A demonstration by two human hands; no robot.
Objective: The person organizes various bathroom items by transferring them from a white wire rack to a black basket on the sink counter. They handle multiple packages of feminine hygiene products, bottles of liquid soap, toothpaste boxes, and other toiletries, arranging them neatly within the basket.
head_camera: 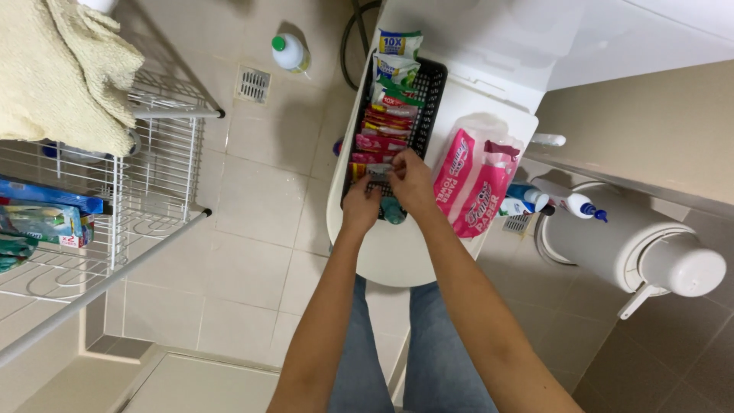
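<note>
Two hands meet over a small packet at the near end of a black basket on a closed toilet lid.

Far left of the black basket stands a white wire rack with a cream towel draped over it; nearer the basket, a green-capped bottle lies on the tiled floor. The left hand and the right hand close together on a small grey packet at the basket's near end, fingers pinched around it, above a row of red and pink sachets. Just right of the basket lies a pink paper-towel pack on the white toilet lid. Further right stand spray bottles and a white lidded bin.
</note>
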